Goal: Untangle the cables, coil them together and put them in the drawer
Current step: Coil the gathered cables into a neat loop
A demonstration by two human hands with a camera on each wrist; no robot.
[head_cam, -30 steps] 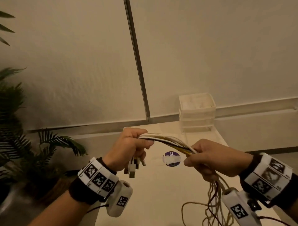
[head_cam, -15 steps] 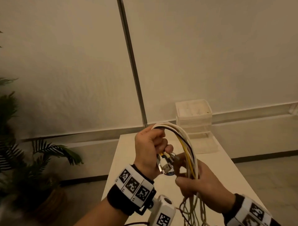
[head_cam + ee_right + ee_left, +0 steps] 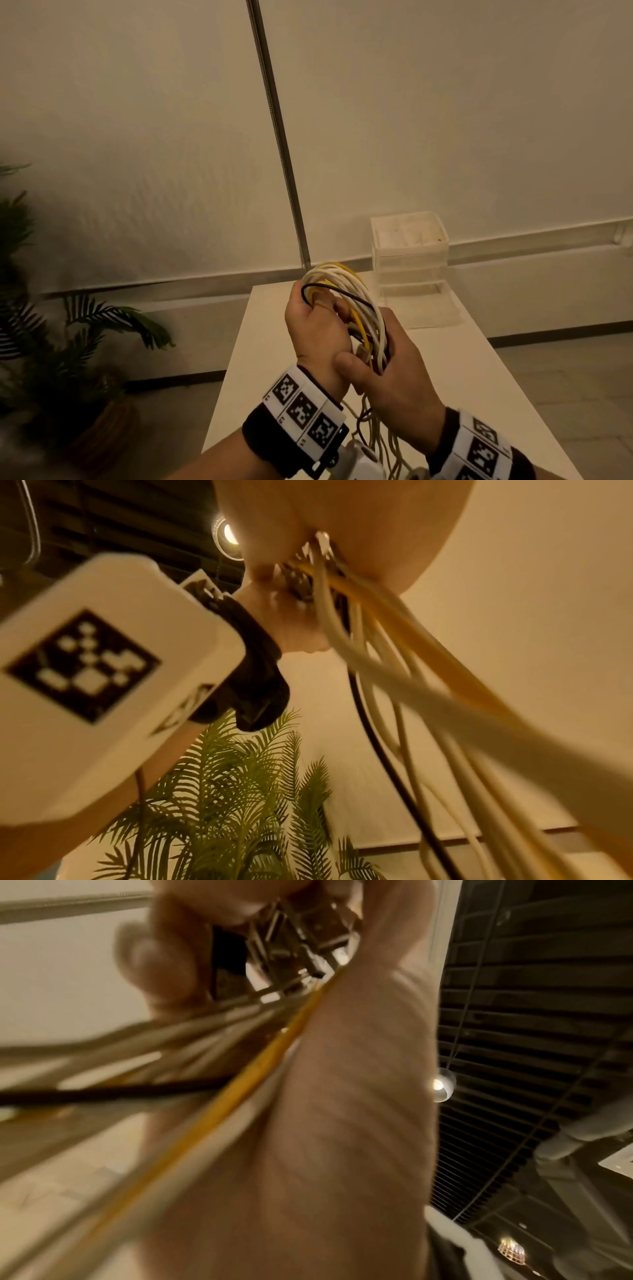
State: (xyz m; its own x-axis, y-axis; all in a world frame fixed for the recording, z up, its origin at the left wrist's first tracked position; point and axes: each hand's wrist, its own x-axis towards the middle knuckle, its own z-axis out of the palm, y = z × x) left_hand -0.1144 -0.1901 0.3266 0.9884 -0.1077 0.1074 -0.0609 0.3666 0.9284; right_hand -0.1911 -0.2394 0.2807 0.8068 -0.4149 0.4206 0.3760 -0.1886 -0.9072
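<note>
Above the white surface (image 3: 274, 346), seen from the head, the left hand (image 3: 317, 329) and right hand (image 3: 394, 370) both gripped the looped cables (image 3: 356, 294). Each wrist view showed fingers curled round them, loose ends hanging.

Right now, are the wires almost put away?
Not yet. The cables look untangled and bunched. The left hand and right hand are looping them into a coil, with long tails hanging below. Finishing the coil and putting it in the drawer unit remains.
</note>
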